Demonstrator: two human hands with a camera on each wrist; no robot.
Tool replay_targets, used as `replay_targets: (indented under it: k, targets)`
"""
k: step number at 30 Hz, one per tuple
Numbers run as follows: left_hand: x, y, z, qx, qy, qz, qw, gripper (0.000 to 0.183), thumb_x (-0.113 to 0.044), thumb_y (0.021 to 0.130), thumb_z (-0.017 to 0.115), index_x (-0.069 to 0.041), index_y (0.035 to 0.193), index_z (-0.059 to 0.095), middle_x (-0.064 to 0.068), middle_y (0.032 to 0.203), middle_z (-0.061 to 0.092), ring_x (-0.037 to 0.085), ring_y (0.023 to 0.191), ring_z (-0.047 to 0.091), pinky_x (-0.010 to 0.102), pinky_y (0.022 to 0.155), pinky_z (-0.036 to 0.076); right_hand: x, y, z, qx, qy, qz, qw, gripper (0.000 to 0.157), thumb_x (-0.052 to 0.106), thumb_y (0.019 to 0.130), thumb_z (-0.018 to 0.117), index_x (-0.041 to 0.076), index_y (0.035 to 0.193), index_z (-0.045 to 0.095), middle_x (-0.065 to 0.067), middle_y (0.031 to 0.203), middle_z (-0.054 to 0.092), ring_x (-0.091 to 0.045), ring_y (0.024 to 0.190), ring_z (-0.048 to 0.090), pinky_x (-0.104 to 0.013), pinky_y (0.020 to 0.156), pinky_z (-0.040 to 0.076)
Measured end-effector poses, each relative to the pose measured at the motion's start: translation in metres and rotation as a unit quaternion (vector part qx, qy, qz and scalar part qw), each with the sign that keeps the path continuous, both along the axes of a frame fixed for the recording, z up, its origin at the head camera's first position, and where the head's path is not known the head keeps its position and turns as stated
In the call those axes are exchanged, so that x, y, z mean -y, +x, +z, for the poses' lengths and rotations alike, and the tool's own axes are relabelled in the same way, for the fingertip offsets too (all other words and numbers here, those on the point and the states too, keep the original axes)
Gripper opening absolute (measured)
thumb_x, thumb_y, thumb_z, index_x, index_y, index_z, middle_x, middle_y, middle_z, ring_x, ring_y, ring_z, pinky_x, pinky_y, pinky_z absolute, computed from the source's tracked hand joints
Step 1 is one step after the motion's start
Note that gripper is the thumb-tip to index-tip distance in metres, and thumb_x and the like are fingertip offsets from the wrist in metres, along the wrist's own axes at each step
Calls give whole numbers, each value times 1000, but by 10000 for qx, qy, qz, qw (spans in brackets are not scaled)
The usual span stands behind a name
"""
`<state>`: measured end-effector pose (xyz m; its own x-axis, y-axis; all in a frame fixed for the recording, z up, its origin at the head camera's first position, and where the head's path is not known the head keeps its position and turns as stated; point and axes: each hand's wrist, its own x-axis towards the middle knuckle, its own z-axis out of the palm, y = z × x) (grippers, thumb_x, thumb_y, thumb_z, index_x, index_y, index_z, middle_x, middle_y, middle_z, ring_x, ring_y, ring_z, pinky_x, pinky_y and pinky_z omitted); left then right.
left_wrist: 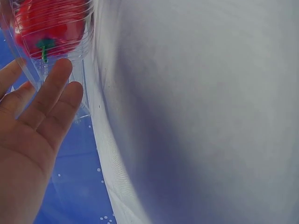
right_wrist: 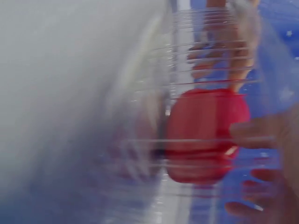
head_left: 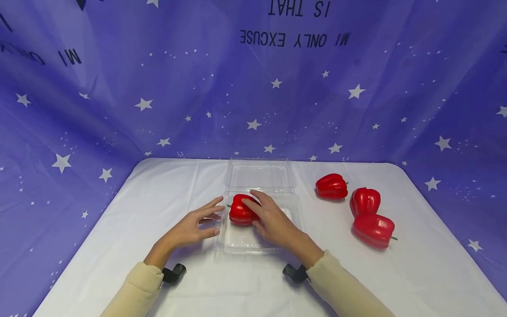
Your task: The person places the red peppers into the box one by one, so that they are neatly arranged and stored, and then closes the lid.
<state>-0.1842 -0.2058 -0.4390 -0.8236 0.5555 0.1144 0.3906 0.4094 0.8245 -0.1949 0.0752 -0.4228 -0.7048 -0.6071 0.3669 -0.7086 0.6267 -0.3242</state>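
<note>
A red bell pepper (head_left: pixel 240 211) with a green stem lies on its side in the left part of a clear plastic clamshell box (head_left: pixel 245 244). My right hand (head_left: pixel 277 224) reaches over the pepper from the right, its fingers spread and overlapping the pepper's top and side. In the blurred right wrist view, the pepper (right_wrist: pixel 201 135) shows through the box wall, with the right hand (right_wrist: pixel 275 163) beside it. My left hand (head_left: pixel 194 225) is at the box's left edge, fingers spread and holding nothing. The stem end of the pepper (left_wrist: pixel 51 28) faces the left hand (left_wrist: pixel 37 126).
The box's lid (head_left: pixel 259 175) is folded back towards the far edge of the white-covered table (head_left: pixel 158 185). Three more red bell peppers lie to the right: a far one (head_left: pixel 332 186), a middle one (head_left: pixel 365 201) and a near one (head_left: pixel 373 230). Behind hangs a purple starry curtain (head_left: pixel 222 97).
</note>
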Motion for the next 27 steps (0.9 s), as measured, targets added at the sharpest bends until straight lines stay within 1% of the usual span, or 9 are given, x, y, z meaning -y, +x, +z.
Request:
replay_targets:
  k: [3,6,11,14,18,22,27]
  targets:
    - [1,1,0,-41,-35,45,10000,63,-14,90,72,1,145,47,15,165,23,36,124,61,56,106,48,-4,6,12,68,145,-6,9999,63,8,82,76,15,141,55,-16,153,43,-33,143,41,-48,115,43]
    - [1,1,0,-81,-46,62,9999,62,-15,90,72,0,145,47,15,165,24,36,124,61,57,106,48,-14,15,26,84,141,-25,9999,63,9,82,77,17,141,55,-13,156,41,-31,144,39,-50,115,43]
    - [1,2,-1,-84,-130,30,9999,63,-17,90,72,1,145,47,14,165,24,35,124,61,55,104,50,-49,37,45,-50,326,-28,9995,59,13,85,76,20,140,56,-8,158,39,-29,145,38,-51,115,43]
    - [2,2,0,-105,-180,79,9998,63,-17,90,72,1,145,47,14,165,24,35,124,61,54,104,50,-75,49,53,-28,473,-142,9988,59,17,84,77,23,140,56,-6,158,38,-27,146,37,-51,114,44]
    - [5,3,3,-130,-201,140,9996,63,-18,90,72,1,145,47,13,165,24,35,124,61,55,104,50,-109,60,59,-108,598,-509,9969,66,19,79,82,25,140,56,-6,158,38,-28,144,38,-54,107,49]
    - [5,4,2,-95,-177,165,9997,63,-16,90,72,0,145,47,13,166,24,36,125,60,55,104,49,-143,67,61,-423,610,-791,9941,74,16,73,86,26,140,56,-8,155,41,-30,141,40,-57,99,53]
    - [2,5,-1,25,-179,69,9998,63,-17,92,70,-1,147,45,13,166,22,37,127,59,55,106,48,-182,77,65,-616,568,-1078,9906,73,11,69,87,27,136,60,-10,150,46,-33,133,45,-62,91,53]
